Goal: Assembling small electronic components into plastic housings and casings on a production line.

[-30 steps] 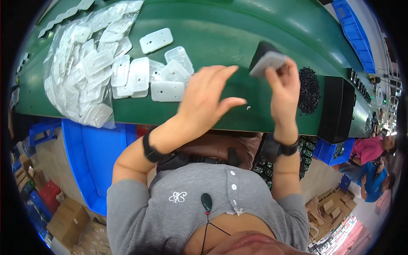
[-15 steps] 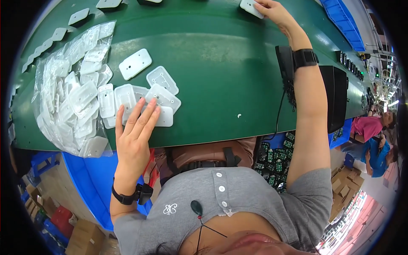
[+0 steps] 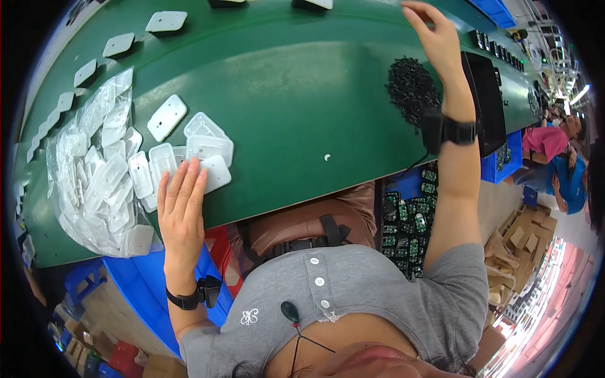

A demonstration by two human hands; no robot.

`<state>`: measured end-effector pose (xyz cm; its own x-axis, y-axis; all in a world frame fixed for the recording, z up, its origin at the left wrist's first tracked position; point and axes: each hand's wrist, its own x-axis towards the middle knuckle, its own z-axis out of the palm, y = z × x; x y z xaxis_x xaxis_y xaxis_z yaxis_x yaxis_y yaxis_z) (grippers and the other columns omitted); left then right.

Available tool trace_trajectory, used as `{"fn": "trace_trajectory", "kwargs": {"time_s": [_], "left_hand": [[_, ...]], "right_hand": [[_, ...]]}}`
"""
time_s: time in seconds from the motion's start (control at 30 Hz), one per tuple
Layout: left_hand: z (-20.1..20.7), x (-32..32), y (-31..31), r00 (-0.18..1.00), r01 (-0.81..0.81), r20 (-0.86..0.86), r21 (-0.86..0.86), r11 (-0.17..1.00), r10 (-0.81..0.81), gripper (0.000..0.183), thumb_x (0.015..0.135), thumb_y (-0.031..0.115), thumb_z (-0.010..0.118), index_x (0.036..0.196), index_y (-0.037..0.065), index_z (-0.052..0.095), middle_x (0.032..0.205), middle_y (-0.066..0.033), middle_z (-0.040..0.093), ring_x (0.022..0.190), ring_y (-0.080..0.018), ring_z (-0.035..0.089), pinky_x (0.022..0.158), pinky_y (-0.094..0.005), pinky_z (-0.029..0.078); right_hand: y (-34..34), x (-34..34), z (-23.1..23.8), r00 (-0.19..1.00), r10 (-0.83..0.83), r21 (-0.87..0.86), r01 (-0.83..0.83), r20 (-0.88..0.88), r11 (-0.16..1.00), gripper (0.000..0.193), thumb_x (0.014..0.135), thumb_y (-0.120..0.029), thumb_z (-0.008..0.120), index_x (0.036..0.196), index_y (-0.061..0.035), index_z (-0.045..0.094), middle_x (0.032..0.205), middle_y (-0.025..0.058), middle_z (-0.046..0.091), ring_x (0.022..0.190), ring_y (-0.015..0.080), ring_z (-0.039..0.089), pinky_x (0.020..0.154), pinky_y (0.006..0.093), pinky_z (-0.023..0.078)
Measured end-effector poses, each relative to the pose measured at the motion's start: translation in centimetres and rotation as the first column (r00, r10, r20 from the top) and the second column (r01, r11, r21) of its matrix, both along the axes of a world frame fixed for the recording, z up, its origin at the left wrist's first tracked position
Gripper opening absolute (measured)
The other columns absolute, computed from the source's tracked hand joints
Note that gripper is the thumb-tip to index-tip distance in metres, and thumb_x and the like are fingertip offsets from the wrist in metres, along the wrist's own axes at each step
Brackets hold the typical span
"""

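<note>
Best to take by the edges the white covers (image 3: pixel 209 148), probably light, stiff, slippery, lying left on the worktop (image 3: pixel 296 94) partly under straight fingers of the left hand (image 3: pixel 183 217), with empty, loosely parted fingers of the right hand (image 3: pixel 439 47) at far right.

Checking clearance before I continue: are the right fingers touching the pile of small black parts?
Apart. The head view shows green tabletop between the right fingers and the small black parts.

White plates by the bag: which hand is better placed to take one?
Probably the left hand: it reaches over the white plates; the right hand is away by the small black parts.
</note>
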<state>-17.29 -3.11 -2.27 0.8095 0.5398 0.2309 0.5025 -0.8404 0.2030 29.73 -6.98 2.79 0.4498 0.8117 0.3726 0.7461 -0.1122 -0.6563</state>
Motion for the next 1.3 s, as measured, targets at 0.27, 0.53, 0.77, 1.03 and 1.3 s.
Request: {"fn": "trace_trajectory", "kwargs": {"time_s": [0.27, 0.53, 0.77, 1.03, 1.3], "left_hand": [[-0.2, 2.0, 1.1, 0.966, -0.123, 0.238, 0.091, 0.988, 0.099, 0.034, 0.083, -0.005, 0.049, 0.115, 0.001, 0.059, 0.11, -0.0125, 0.063, 0.105, -0.0281, 0.058, 0.101, -0.0468, 0.037], [-1.8, 6.3, -0.8, 0.804, -0.092, 0.514, -0.39, 0.916, 0.299, 0.028, 0.098, 0.003, 0.04, 0.12, -0.001, 0.056, 0.092, -0.0095, 0.062, 0.068, -0.0108, 0.057, 0.058, -0.0246, 0.042], [-2.8, 12.3, -2.1, 0.826, 0.136, 0.493, -0.645, 0.752, 0.274, 0.026, 0.1, 0.013, 0.041, 0.118, 0.001, 0.055, 0.086, -0.0046, 0.059, 0.053, -0.006, 0.05, 0.048, -0.0177, 0.037], [-2.6, 19.9, -1.0, 0.841, 0.131, 0.467, -0.665, 0.735, 0.272, 0.025, 0.099, 0.012, 0.042, 0.119, 0.002, 0.052, 0.094, -0.005, 0.056, 0.059, -0.0042, 0.045, 0.046, -0.0174, 0.037], [-3.5, 22.1, -0.8, 0.937, 0.006, 0.337, -0.28, 0.96, 0.092, 0.021, 0.094, 0.003, 0.045, 0.109, -0.003, 0.058, 0.096, -0.0188, 0.064, 0.084, -0.0307, 0.063, 0.077, -0.0361, 0.049]], "right_hand": [[-10.6, -3.4, -2.7, 0.92, -0.171, -0.129, 0.229, 0.353, 0.965, 0.025, 0.075, -0.023, 0.073, 0.095, -0.008, 0.069, 0.092, 0.0064, 0.063, 0.081, 0.0208, 0.058, 0.074, 0.0311, 0.047], [-11.9, -3.7, -6.2, 0.878, -0.222, 0.028, 0.232, 0.424, 0.972, 0.019, 0.077, -0.026, 0.069, 0.091, -0.0128, 0.066, 0.09, 0.0054, 0.058, 0.088, 0.0259, 0.055, 0.078, 0.0354, 0.043], [-18.5, -1.9, 0.8, 0.873, -0.371, 0.254, 0.299, 0.317, 0.92, 0.014, 0.08, -0.013, 0.068, 0.093, -0.0075, 0.066, 0.084, 0.0056, 0.061, 0.075, 0.0205, 0.058, 0.066, 0.0299, 0.045], [-31.1, 18.3, 4.3, 0.746, -0.65, 0.2, 0.665, -0.143, 0.719, 0.019, 0.091, -0.018, 0.059, 0.103, -0.0034, 0.063, 0.087, 0.0031, 0.064, 0.072, 0.0086, 0.055, 0.066, 0.0237, 0.045], [-34.5, 36.4, -2.5, 0.503, -0.697, -0.284, 0.864, 0.511, 0.416, 0.034, 0.083, -0.006, 0.047, 0.114, -0.0145, 0.058, 0.11, 0.0125, 0.057, 0.104, 0.033, 0.056, 0.088, 0.0425, 0.047]]}}
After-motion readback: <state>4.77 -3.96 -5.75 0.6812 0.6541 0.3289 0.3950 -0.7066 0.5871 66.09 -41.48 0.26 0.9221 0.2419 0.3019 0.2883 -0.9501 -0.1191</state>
